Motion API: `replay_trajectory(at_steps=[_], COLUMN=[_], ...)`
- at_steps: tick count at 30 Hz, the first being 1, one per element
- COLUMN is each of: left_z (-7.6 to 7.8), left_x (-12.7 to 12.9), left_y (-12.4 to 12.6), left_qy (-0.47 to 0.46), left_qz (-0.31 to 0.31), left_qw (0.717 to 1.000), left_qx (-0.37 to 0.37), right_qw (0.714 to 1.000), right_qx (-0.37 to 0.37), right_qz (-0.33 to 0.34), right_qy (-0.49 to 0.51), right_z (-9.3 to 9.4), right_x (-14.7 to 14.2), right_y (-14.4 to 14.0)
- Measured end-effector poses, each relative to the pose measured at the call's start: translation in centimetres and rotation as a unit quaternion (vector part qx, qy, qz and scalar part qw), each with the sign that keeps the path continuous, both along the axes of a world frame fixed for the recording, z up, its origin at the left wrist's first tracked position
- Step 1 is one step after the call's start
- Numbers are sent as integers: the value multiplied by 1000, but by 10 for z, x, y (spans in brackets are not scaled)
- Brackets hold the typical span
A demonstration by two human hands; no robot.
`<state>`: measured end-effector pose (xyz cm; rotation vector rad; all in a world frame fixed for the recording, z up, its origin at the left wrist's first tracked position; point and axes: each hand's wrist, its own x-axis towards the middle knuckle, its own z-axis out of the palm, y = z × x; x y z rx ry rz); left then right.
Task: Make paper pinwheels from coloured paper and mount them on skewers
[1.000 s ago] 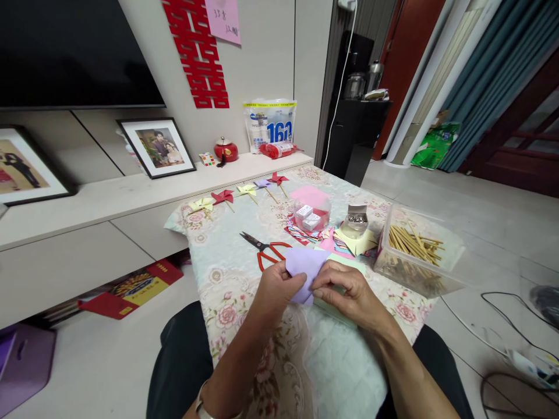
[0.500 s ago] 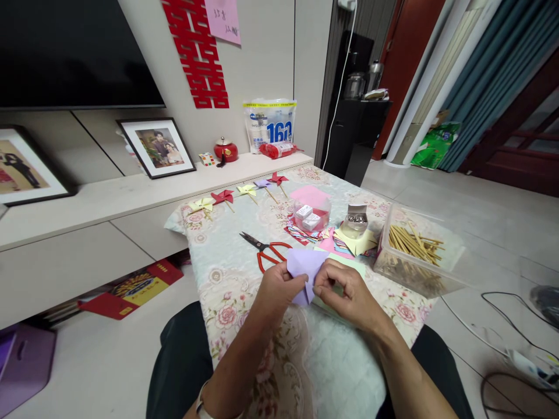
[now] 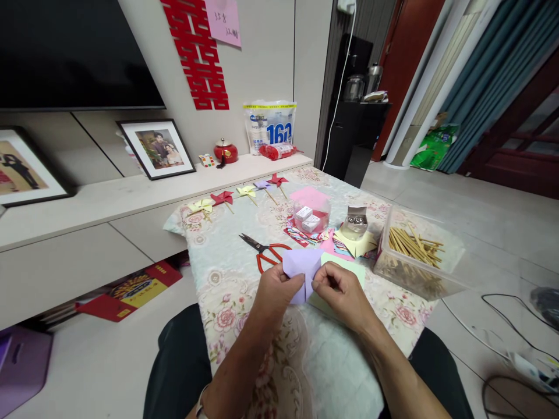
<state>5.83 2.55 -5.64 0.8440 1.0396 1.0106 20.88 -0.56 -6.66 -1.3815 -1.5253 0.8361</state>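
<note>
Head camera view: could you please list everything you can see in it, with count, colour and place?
purple paper: 1, lilac, folded, pinched between both hands
green sheet: 1, pale green, on the table under the right hand
scissors: 1, red handles, left of the purple paper
pinwheels: 5, yellow, red, yellow, purple, red, in a row at the table's far edge
stick box: 1, clear, holding wooden sticks, on the right
clear tub: 1, holding small white boxes, mid-table
glass jar: 1, clear, right of the tub
paper scraps: many, mixed colours, around the jar
table: 1, floral cloth
left hand: 1, holding the paper's left side
right hand: 1, pinching the paper's right side
</note>
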Motion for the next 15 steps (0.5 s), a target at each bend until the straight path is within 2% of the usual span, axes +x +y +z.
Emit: replay_trajectory(at_steps=[15], left_z=[7], left_x=[-2], left_y=[0], left_qy=[5], left_qz=[6], left_qw=[999], left_qx=[-32], right_qw=[1000], right_qx=[10], right_qz=[-20], right_qy=[-10], right_z=[-8], right_x=[-4], right_y=[2])
